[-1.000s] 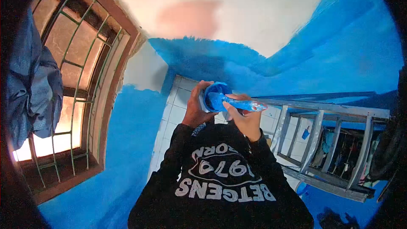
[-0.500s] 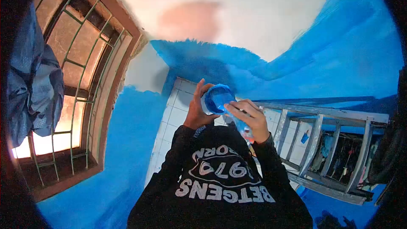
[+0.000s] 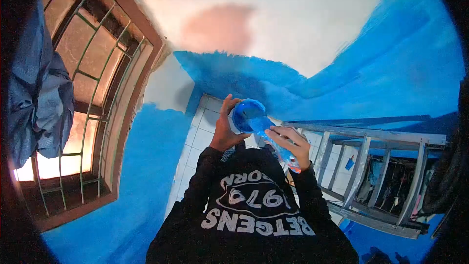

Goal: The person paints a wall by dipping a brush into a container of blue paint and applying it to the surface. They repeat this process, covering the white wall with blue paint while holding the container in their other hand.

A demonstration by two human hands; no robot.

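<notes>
1. Looking down at a person's own two hands, raised in front of a black sweatshirt (image 3: 254,210).
2. The left hand (image 3: 225,129) grips a small paint cup (image 3: 245,115) around its side; it looks light, wet and probably slippery, best held by the wall.
3. The right hand (image 3: 292,143) pinches a stiff, paint-coated brush (image 3: 273,139) by its handle, bristles dipped at the cup's rim.
4. Both elbows are bent, hands nearly touching.
5. A metal ladder (image 3: 364,166) stands to the right, a barred window (image 3: 83,93) to the left.
</notes>
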